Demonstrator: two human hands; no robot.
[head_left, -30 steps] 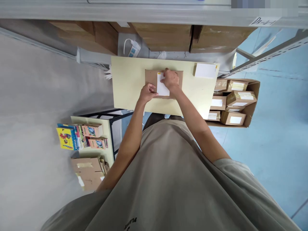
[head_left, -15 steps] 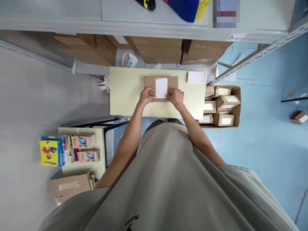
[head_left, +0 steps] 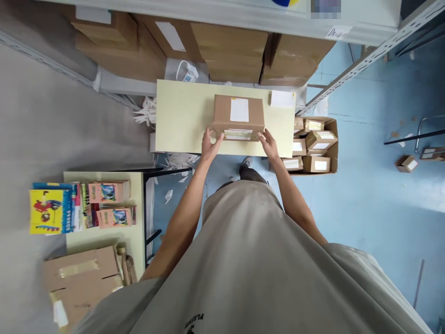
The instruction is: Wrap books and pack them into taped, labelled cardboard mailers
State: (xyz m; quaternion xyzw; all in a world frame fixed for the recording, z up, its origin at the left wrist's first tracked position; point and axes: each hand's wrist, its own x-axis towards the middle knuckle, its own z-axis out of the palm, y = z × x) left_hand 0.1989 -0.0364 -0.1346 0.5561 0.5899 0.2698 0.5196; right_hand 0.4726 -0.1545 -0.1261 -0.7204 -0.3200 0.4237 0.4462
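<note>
A brown cardboard box [head_left: 221,110] lies on the pale yellow table [head_left: 184,125]. A white label [head_left: 239,110] is stuck on its top face. Its near side shows another white strip [head_left: 238,134] under clear tape. At the box's near left corner is my left hand [head_left: 210,147], fingers spread and thumb beside the corner. My right hand [head_left: 269,144] is by the near right corner, its fingers also apart. Fingertips on both sides are close to the cardboard; whether they touch it I cannot tell.
White labels [head_left: 282,99] lie at the table's far right corner. To the right, a large carton [head_left: 333,146] holds several small taped boxes. Shelving with big boxes [head_left: 232,51] stands behind. Books [head_left: 50,208] and flattened cardboard [head_left: 83,278] occupy a side table at left.
Both hands have come off the top label and moved apart to the box's near corners, fingers opening. The box's near side now shows. The view has shifted.
</note>
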